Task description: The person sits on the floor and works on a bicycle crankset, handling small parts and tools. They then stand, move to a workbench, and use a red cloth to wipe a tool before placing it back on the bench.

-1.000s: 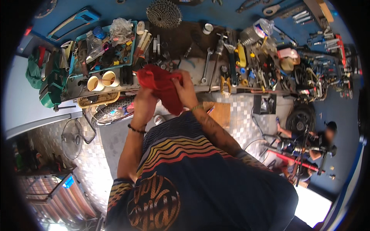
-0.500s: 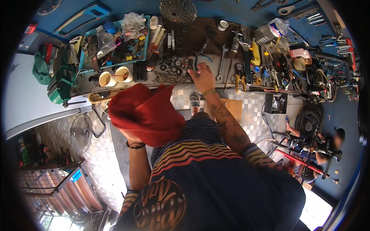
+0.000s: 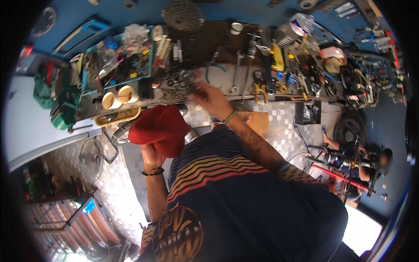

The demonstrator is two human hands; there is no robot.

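A crumpled red cloth (image 3: 159,126) hangs in my left hand (image 3: 152,153) left of my torso, covering most of its fingers. My right hand (image 3: 206,97) is raised at the front edge of the workbench (image 3: 230,79), fingers curled and blurred around what looks like a small dark object I cannot make out. Just behind it lie small dark rings (image 3: 179,76). To their right are blue-handled pliers (image 3: 216,66), a wrench (image 3: 236,76) and yellow-handled pliers (image 3: 261,89).
The bench also carries a teal tray (image 3: 149,59) of parts, two cream cups (image 3: 128,94) and scattered tools. A fan (image 3: 91,161) stands at left. At right, a person (image 3: 364,168) sits low behind a red bicycle (image 3: 331,172) near a black wheel (image 3: 349,126).
A second ago both hands held the cloth. It then moved down-left in my left hand, while my right hand reached to the small rings and has since drawn slightly back toward me.
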